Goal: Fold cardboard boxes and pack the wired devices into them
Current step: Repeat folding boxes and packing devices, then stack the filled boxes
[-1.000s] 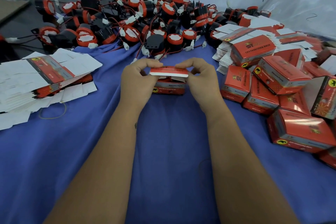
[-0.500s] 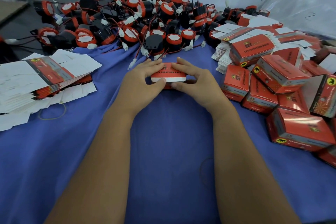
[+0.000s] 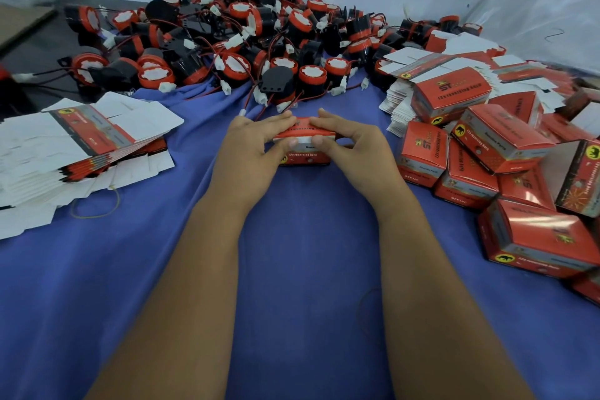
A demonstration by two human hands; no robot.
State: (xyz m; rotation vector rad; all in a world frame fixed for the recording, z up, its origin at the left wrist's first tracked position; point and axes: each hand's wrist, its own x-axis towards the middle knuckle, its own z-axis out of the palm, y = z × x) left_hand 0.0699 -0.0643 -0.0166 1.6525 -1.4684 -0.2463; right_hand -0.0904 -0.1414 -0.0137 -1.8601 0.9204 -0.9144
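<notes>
the left hand and right hand are gripping the red box between thumbs and fingers, pressing its lid. it is sitting on the blue tabletop, near the pile of wired devices.

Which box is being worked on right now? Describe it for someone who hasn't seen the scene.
On the blue cloth, in front of the heap of wired devices, sits one small red box. Unlike the finished boxes piled right, it lies between the left hand and right hand.
</notes>
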